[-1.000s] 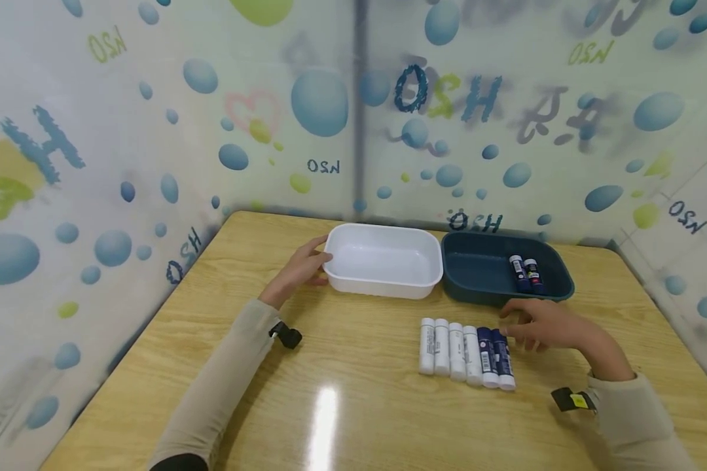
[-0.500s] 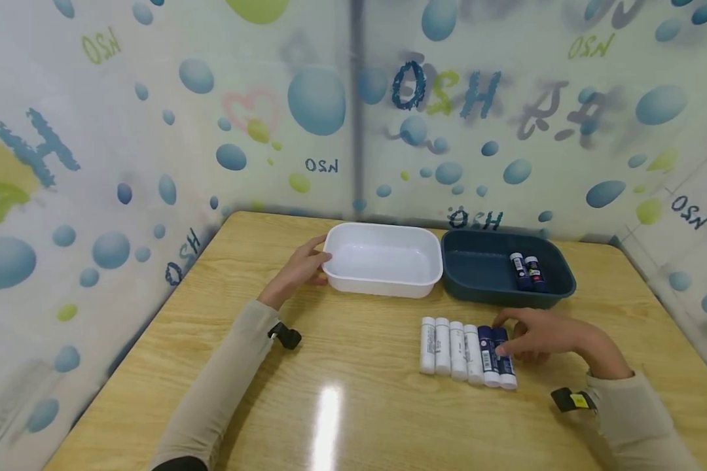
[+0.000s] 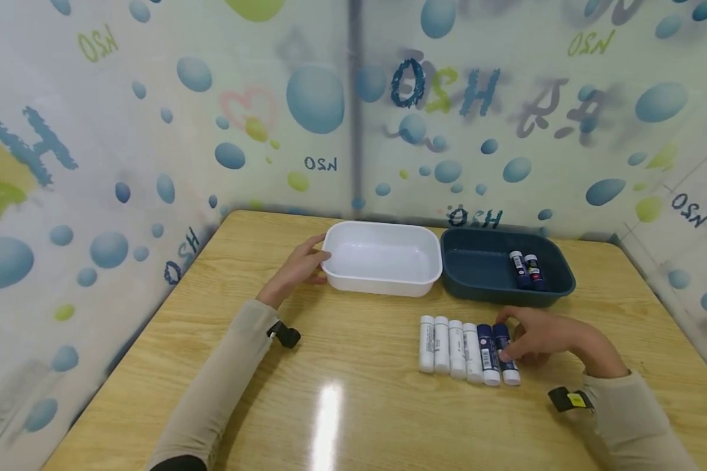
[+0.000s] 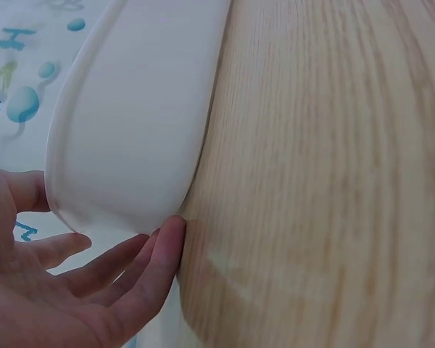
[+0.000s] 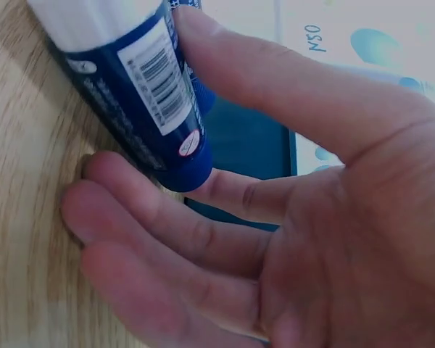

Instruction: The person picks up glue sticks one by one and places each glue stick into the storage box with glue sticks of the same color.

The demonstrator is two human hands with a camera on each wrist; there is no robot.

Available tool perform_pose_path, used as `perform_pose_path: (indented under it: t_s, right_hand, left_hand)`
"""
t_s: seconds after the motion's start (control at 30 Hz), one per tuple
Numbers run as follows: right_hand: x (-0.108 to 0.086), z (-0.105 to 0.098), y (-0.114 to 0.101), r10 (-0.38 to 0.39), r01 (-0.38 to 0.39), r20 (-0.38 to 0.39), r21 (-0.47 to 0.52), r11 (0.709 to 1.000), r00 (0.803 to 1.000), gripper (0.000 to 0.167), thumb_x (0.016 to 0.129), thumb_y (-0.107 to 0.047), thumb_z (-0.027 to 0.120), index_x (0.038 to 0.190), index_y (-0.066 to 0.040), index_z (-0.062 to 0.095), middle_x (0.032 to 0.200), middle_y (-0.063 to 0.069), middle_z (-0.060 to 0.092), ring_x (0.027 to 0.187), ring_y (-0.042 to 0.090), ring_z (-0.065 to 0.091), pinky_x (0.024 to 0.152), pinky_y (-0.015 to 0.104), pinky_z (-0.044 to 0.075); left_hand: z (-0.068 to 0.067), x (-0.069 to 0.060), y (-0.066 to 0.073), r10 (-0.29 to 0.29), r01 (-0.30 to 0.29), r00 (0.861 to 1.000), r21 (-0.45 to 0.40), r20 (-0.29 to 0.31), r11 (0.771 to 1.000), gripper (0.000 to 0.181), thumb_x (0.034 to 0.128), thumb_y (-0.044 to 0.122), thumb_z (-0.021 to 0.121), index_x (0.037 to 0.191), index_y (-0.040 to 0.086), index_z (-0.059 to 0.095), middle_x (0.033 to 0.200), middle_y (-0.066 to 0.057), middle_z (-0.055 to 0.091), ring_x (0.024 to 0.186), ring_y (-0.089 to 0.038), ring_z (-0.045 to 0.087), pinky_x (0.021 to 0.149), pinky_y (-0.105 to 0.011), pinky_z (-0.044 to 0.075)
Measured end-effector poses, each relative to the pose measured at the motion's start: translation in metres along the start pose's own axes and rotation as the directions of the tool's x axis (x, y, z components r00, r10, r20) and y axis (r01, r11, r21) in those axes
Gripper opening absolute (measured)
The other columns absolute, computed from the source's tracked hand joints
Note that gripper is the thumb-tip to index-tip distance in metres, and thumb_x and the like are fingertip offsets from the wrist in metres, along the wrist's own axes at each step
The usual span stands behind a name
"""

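In the head view, my left hand [image 3: 299, 267] holds the left end of a white plastic bin [image 3: 383, 286]. Its thumb lies at the rim; in the left wrist view the fingers [image 4: 167, 246] touch the outer wall. A row of glue sticks lies on the table, with several white sticks [image 3: 442, 347] on the left and a blue one [image 3: 488, 353] beside them. My right hand [image 3: 550, 337] pinches the rightmost blue glue stick [image 3: 508, 363] between thumb and index finger. Close up in the right wrist view, that glue stick [image 5: 141, 87] shows its barcode; the other fingers are bent below it.
A dark teal bin [image 3: 477, 265] stands against the white bin's right side. Two blue glue sticks with white ends, one of them a tilted stick [image 3: 520, 269], lie in its right part. A patterned wall [image 3: 342, 190] rises behind the wooden table [image 3: 259, 405].
My right hand has lowered its thumb onto the rightmost blue glue stick. That stick has shifted slightly right, its lower end swinging away from its neighbour. The left hand stays at the white bin.
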State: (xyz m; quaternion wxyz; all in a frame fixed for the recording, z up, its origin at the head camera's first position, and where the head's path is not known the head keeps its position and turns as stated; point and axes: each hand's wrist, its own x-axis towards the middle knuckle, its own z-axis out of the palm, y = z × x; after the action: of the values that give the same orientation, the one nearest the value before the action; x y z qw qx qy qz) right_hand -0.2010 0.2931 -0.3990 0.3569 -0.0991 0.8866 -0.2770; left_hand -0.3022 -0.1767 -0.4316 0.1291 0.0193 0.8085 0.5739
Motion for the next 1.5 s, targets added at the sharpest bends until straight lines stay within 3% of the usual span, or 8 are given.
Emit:
perform_pose_path:
  t_s: [0.2, 0.4, 0.77, 1.07, 1.3, 1.5]
  right_hand:
    - [-0.002, -0.004, 0.004, 0.025, -0.025, -0.032, 0.009, 1.000, 0.999, 0.076, 0.087, -0.032, 0.083, 0.142, 0.000, 0.042, 0.113, 0.016, 0.064, 0.088, 0.024, 0.061, 0.074, 0.040, 0.065]
    - [-0.001, -0.004, 0.003, 0.020, -0.019, -0.071, 0.020, 1.000, 0.997, 0.071, 0.087, -0.019, 0.083, 0.142, 0.001, 0.042, 0.114, 0.020, 0.060, 0.088, 0.024, 0.061, 0.073, 0.040, 0.065]
    - [-0.002, -0.003, -0.007, -0.015, 0.004, -0.146, -0.081, 0.997, 0.989, 0.067, 0.084, -0.013, 0.081, 0.140, 0.000, 0.048, 0.104, 0.015, 0.061, 0.082, 0.022, 0.060, 0.065, 0.034, 0.060]
    - [-0.007, -0.008, -0.014, -0.114, 0.062, -0.243, -0.215, 0.975, 0.963, 0.066, 0.083, -0.013, 0.081, 0.140, 0.001, 0.050, 0.100, 0.012, 0.062, 0.082, 0.021, 0.058, 0.063, 0.032, 0.055]
    - [-0.012, -0.020, -0.033, -0.173, 0.087, -0.272, -0.300, 0.950, 0.947, 0.064, 0.086, -0.018, 0.080, 0.141, -0.002, 0.052, 0.099, 0.009, 0.067, 0.083, 0.020, 0.059, 0.067, 0.032, 0.053]
    - [-0.019, -0.034, -0.042, -0.166, 0.078, -0.281, -0.299, 0.951, 0.945, 0.064, 0.088, -0.018, 0.078, 0.143, -0.003, 0.049, 0.101, 0.013, 0.067, 0.083, 0.020, 0.060, 0.065, 0.032, 0.053]
  left_hand:
    - [0.003, 0.001, 0.001, -0.005, 0.005, 1.000, -0.004, 0.001, 1.000, 0.061, 0.1069, 0.028, 0.051, 0.164, 0.024, 0.030, 0.144, -0.022, 0.055, 0.110, -0.028, 0.061, 0.081, -0.035, 0.065]
    - [0.004, 0.001, 0.001, 0.004, -0.004, 1.000, -0.004, 0.005, 1.000, 0.062, 0.1073, 0.027, 0.051, 0.165, 0.022, 0.028, 0.145, -0.024, 0.054, 0.110, -0.027, 0.062, 0.080, -0.034, 0.065]
    - [0.000, 0.000, 0.000, 0.007, -0.007, 1.000, 0.004, 0.002, 1.000, 0.062, 0.1072, 0.028, 0.050, 0.165, 0.022, 0.028, 0.145, -0.024, 0.054, 0.111, -0.029, 0.062, 0.080, -0.034, 0.065]
    - [-0.001, 0.000, 0.000, 0.013, -0.013, 1.000, 0.005, -0.004, 1.000, 0.062, 0.1074, 0.028, 0.051, 0.164, 0.021, 0.028, 0.143, -0.026, 0.054, 0.108, -0.028, 0.061, 0.080, -0.035, 0.065]
    - [-0.001, 0.000, -0.002, -0.002, 0.002, 1.000, 0.011, -0.009, 1.000, 0.062, 0.1072, 0.026, 0.051, 0.165, 0.020, 0.028, 0.143, -0.026, 0.055, 0.108, -0.027, 0.062, 0.080, -0.035, 0.065]
    - [0.000, 0.001, 0.001, -0.001, 0.001, 1.000, 0.022, -0.006, 1.000, 0.061, 0.1077, 0.028, 0.051, 0.164, 0.022, 0.029, 0.144, -0.024, 0.054, 0.114, -0.030, 0.061, 0.084, -0.037, 0.065]
